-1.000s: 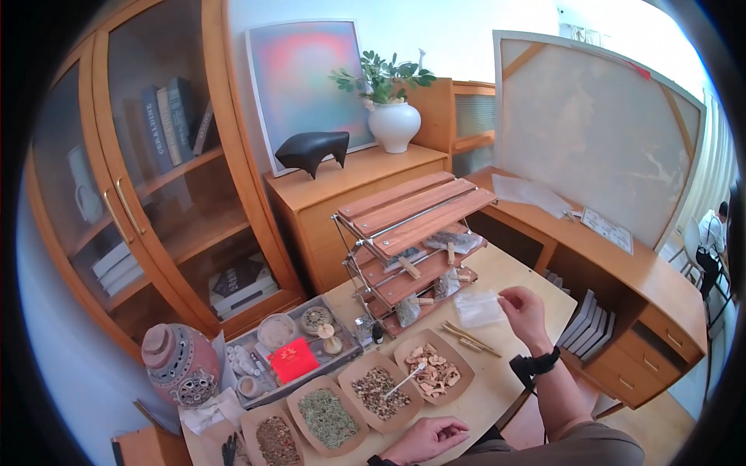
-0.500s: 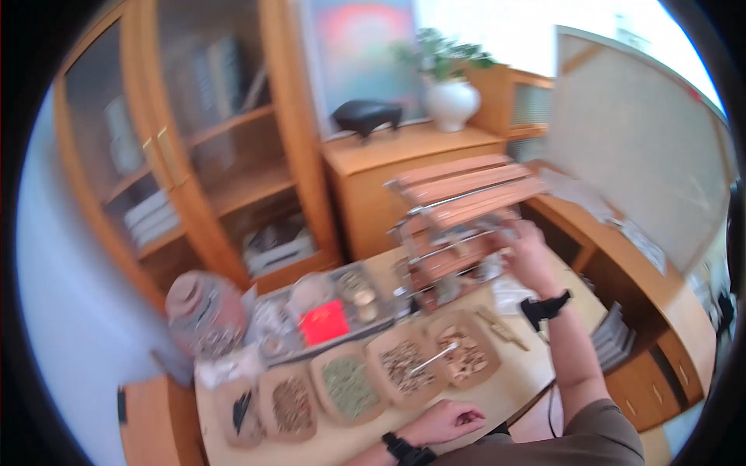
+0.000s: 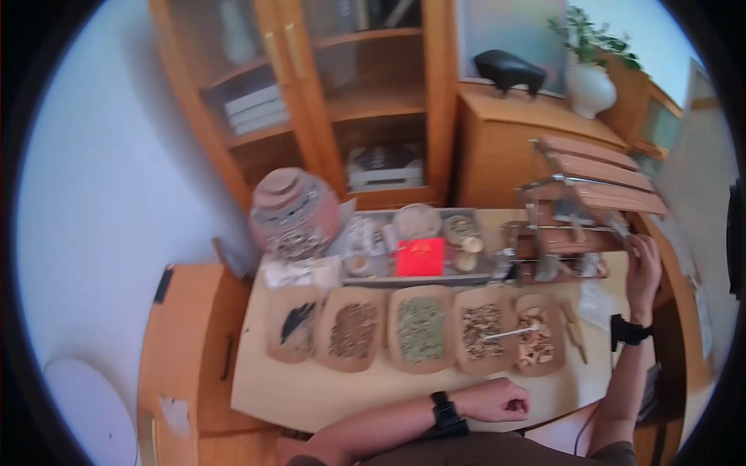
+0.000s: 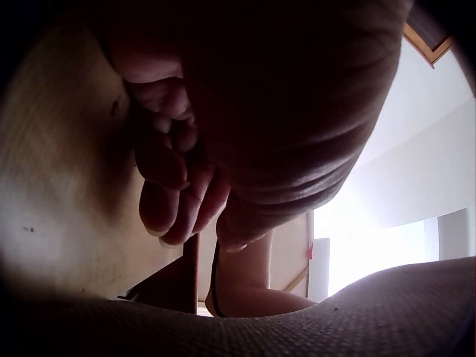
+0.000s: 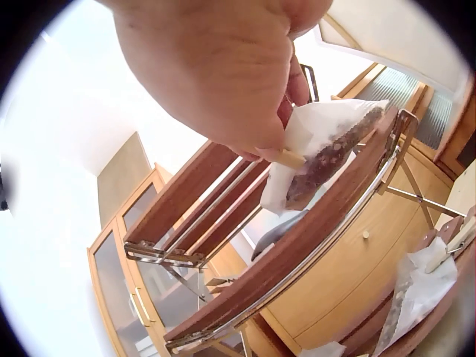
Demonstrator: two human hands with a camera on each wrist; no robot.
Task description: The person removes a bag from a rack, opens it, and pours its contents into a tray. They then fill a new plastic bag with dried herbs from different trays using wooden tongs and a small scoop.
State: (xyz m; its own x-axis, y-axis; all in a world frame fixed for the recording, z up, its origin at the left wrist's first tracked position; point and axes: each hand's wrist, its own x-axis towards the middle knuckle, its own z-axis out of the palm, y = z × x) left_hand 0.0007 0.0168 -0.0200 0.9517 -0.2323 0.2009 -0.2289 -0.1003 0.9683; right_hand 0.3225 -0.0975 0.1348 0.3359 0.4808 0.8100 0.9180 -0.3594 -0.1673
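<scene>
At the right end of a folding wooden shelf rack (image 3: 614, 196), my right hand (image 3: 643, 268) pinches a wooden clothespin (image 5: 288, 158) at the edge of a translucent bag (image 5: 327, 152) of dark dried bits. The bag is over a slatted shelf in the right wrist view, partly hidden behind the fingers. Another pegged bag (image 5: 424, 286) sits on a lower shelf. My left hand (image 3: 497, 400) rests by the table's front edge, its fingers (image 4: 160, 201) loosely curled with nothing in them. Nearest to it are paper trays of wood-coloured pieces (image 3: 535, 342) and mixed dried bits (image 3: 482, 322).
A thin white stick (image 3: 509, 333) lies across two trays. Clear bags (image 3: 597, 304) and wooden sticks (image 3: 573, 330) lie right of them. Behind stand a grey tray with a red packet (image 3: 420, 257) and a patterned jar (image 3: 294, 213). Cabinets line the back.
My right hand has moved from the clear bags on the table up to the rack and pinches a pegged bag there. The left hand stays by the table edge. The head view has swung left.
</scene>
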